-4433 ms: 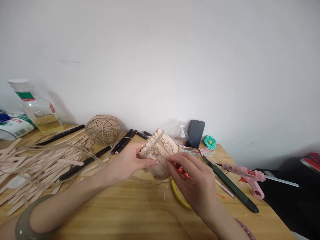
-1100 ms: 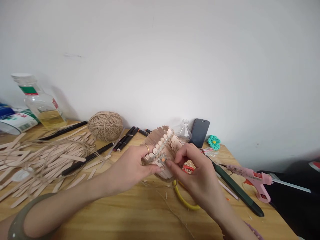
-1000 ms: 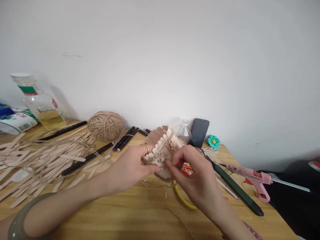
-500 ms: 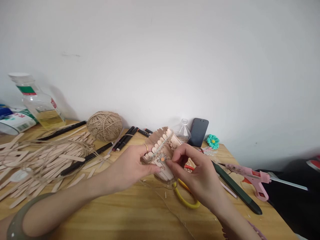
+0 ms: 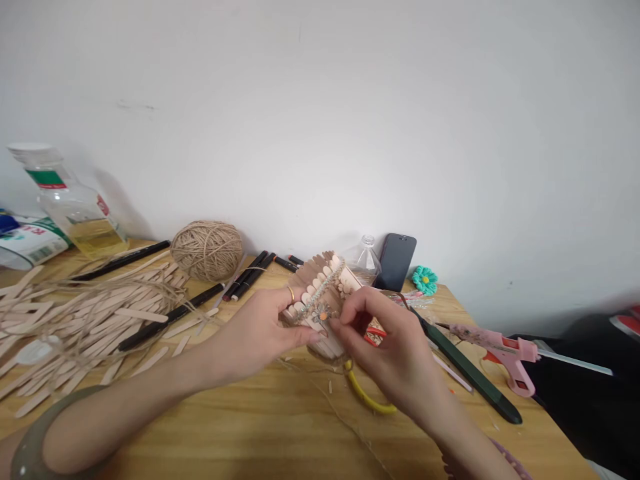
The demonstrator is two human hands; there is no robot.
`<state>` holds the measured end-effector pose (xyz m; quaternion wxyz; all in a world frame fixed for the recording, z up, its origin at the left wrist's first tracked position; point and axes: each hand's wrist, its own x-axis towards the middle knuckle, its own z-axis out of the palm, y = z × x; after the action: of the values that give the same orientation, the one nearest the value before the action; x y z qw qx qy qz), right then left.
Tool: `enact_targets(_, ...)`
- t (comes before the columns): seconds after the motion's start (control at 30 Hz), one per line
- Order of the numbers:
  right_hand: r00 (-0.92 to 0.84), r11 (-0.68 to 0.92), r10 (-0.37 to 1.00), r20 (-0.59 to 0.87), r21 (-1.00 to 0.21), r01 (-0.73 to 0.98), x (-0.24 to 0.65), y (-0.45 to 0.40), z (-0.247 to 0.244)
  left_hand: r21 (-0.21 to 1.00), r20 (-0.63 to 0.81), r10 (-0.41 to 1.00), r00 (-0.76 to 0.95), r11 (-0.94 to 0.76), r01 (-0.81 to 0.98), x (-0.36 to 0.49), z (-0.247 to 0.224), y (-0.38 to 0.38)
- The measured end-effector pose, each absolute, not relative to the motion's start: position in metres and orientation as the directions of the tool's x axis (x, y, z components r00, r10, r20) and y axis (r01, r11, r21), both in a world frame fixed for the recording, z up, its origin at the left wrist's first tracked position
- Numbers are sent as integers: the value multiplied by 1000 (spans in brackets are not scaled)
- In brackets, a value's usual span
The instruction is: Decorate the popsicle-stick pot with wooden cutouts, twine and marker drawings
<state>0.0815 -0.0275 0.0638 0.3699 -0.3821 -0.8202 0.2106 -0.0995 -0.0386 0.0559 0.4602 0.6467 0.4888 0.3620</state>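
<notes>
Your left hand (image 5: 260,323) is clamped on the craft-stick container (image 5: 333,345), thumb across its near side, other fingers mostly hidden. It is tilted between your hands, presumably to brace the face bearing the grey flower (image 5: 323,316). Right hand (image 5: 383,330): fingertips beside that flower; cannot tell whether they meet or pinch anything. Glue gun (image 5: 500,343) lies right of it, handle toward you, likely for easy reach.
</notes>
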Motion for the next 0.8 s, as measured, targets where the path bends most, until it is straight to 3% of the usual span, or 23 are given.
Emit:
enact_targets(0.07, -395, 511, 845, 359, -758, 406, 82, -26, 68, 957, 2, 963, 268, -79, 279, -100, 56, -38)
enact_targets(0.13, -366, 463, 869, 333, -807, 366, 83, -25, 71, 963, -2, 963, 271, -71, 262, -100, 57, -38)
enact_targets(0.47, -389, 514, 848, 359, -733, 445, 79, -28, 65, 955, 15, 962, 272, -94, 280, -100, 54, -37)
enact_targets(0.63, -337, 490, 859, 385, -810, 323, 86, -24, 68, 984, 6, 962, 274, -55, 172, -101, 55, -36)
enact_targets(0.7, -282, 553, 830, 481, -776, 305, 90, -24, 71, 992, 11, 956, 294, -49, 119, -102, 55, -34)
enact_targets(0.8, -326, 709, 703, 632, -585, 394, 91, -26, 72, 995, 45, 950, 308, -71, 74, -103, 56, -33)
